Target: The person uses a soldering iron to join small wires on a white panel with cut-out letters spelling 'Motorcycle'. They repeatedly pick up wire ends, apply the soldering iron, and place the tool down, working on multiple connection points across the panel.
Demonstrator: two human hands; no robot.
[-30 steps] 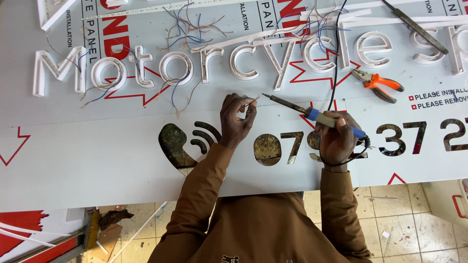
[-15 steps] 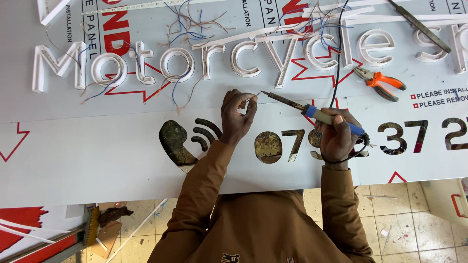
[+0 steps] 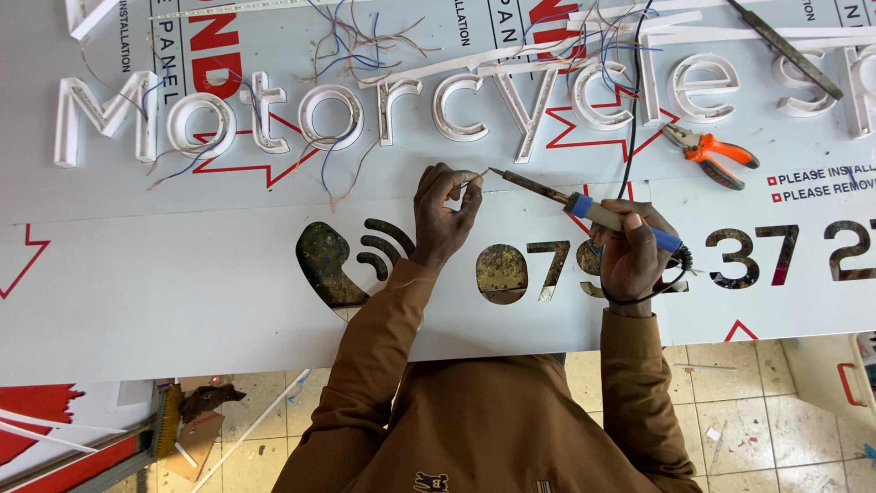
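The left hand pinches a thin wire end between thumb and fingertips, near the middle of the white sign panel. The right hand is closed around the blue-and-beige handle of a soldering iron, whose tip points at the pinched wire, close to it (contact cannot be judged). The iron's black cord runs toward the far edge, crossing a row of white channel letters trailing loose coloured wires. Orange-handled pliers lie to the right of the cord, and a long dark file lies near the far right corner. Cut-out numerals and a phone symbol pierce the panel by the hands. Below its near edge, beige floor tiles show scraps.
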